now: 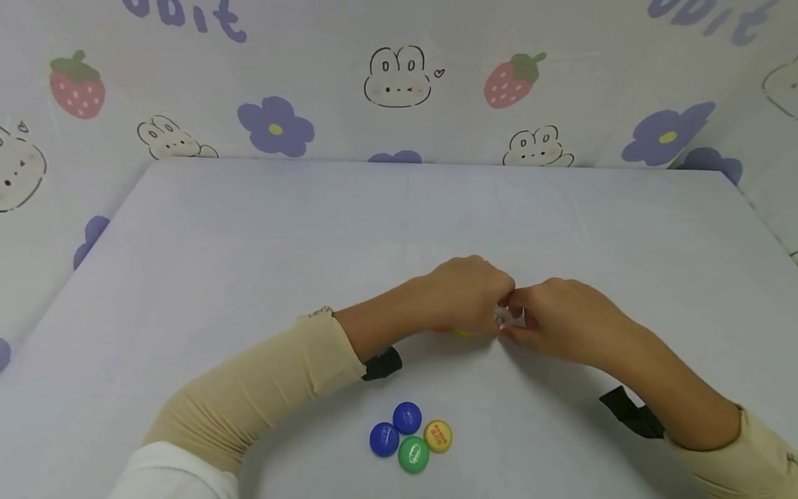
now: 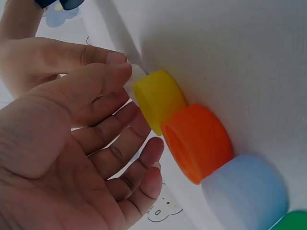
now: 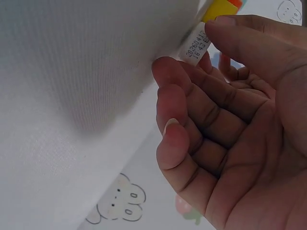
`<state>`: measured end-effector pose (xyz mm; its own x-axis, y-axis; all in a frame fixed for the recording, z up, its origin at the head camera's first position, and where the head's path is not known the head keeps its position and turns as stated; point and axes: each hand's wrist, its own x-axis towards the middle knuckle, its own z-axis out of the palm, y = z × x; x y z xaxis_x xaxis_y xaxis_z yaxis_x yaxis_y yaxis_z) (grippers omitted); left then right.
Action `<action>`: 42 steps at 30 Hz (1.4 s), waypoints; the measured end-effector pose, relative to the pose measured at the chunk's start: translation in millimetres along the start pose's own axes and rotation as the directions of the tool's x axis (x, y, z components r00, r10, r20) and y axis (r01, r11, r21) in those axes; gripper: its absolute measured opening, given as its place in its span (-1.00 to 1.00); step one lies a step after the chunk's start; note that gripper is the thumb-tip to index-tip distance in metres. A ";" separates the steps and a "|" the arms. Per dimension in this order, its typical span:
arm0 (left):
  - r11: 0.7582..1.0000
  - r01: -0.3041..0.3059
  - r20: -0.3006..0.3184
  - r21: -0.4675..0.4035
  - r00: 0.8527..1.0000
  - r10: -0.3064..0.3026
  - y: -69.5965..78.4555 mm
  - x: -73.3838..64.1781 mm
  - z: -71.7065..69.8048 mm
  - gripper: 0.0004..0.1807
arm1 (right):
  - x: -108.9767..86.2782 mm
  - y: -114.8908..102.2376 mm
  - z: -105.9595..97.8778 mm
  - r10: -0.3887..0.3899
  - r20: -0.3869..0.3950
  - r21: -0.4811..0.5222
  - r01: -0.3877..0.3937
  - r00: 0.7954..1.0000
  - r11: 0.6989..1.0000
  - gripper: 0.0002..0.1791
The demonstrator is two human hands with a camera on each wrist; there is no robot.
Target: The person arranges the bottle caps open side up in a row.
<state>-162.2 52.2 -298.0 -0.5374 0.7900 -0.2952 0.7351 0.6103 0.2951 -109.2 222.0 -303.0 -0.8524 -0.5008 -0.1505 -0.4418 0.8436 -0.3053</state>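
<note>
A row of bottle caps lies on the white table: white, yellow, orange, light blue and a green edge. My right hand pinches the white cap between thumb and forefinger at the row's end. My left hand arches over the row, its thumb touching the white cap, its other fingers loosely curled and holding nothing. In the head view the hands hide most of the row; only orange and yellow slivers show.
Two blue caps, a green one and a yellow one cluster near the table's front edge. A cartoon-print cloth walls the back and sides. Black wrist straps sit on both forearms.
</note>
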 end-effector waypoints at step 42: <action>0.999 -0.024 -0.166 -0.028 0.986 0.019 20.6 -136.2 74.6 -0.67 | -37.7 -89.3 58.4 -0.192 0.108 -0.056 0.199 0.975 0.978 -0.73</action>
<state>-43.0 -47.2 -319.5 -0.5844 0.8003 -0.1342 0.7362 0.5924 0.3272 -21.3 154.3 -325.1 -0.7163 -0.6714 -0.1903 -0.6173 0.7368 -0.2759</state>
